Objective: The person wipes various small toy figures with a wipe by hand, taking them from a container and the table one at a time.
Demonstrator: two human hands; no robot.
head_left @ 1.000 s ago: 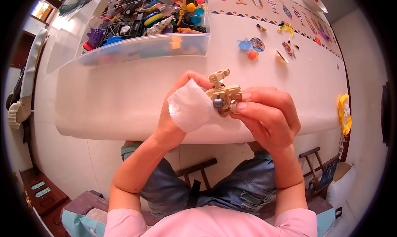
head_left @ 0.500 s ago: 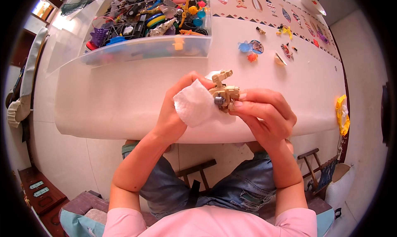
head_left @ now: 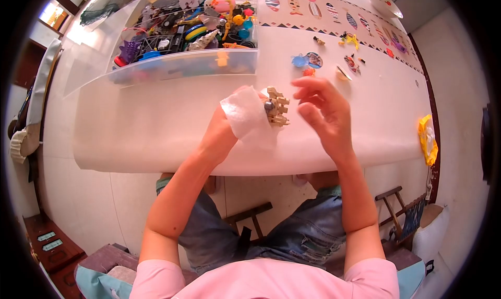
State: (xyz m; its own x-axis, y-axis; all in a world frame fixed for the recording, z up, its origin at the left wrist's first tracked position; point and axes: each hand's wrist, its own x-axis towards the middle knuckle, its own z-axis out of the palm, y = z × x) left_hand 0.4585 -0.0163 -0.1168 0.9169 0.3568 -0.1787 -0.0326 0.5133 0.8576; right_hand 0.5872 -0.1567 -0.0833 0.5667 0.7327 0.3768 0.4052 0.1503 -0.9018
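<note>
A tan toy figure with a grey round part is held above the white table, near its front edge. My left hand grips it from the left through a white tissue, which covers most of the fingers. Just to the right of the toy is my right hand, apart from it, its fingers spread and slightly curled with nothing between them.
A clear plastic box full of mixed toys stands at the back left. Small toy pieces, among them a blue one and a yellow one, lie at the back right. A yellow packet is at the right edge.
My right hand has let go of the tan toy and moved up, its fingers opening. The toy has turned in my left hand, and its projecting parts now point right.
</note>
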